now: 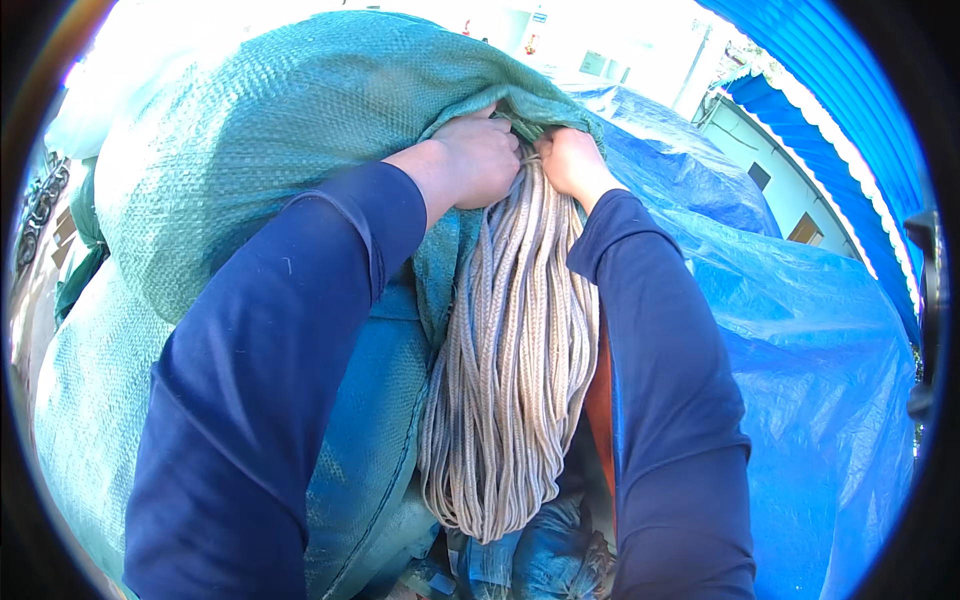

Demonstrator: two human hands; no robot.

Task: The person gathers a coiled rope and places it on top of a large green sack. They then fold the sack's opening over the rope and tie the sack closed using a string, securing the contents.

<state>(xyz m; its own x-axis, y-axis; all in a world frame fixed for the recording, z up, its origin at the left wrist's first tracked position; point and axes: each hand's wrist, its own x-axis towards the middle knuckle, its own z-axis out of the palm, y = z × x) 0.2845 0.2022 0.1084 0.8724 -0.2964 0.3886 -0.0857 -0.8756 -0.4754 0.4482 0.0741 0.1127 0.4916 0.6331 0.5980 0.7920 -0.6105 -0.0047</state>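
A big green woven sack point(290, 130) bulges in front of me, its gathered mouth folded at the upper middle. From that mouth hangs a thick hank of pale braided rope point(515, 370), its loops reaching far down. My left hand point(480, 160) is closed at the fold, left of the rope's narrow top, with sack cloth bunched over its fingers. Close on the other side, my right hand point(570, 162) is closed on the sack's edge, against the top of the hank. The fingertips of both hands are partly hidden by cloth and rope.
More filled green sacks point(85, 370) stand below and to the left. A blue tarpaulin point(800, 350) covers a pile on the right. Metal chain point(42, 210) hangs at the far left. Blue plastic bags point(545, 550) lie beneath the rope. Overhead right is a blue corrugated roof point(840, 90).
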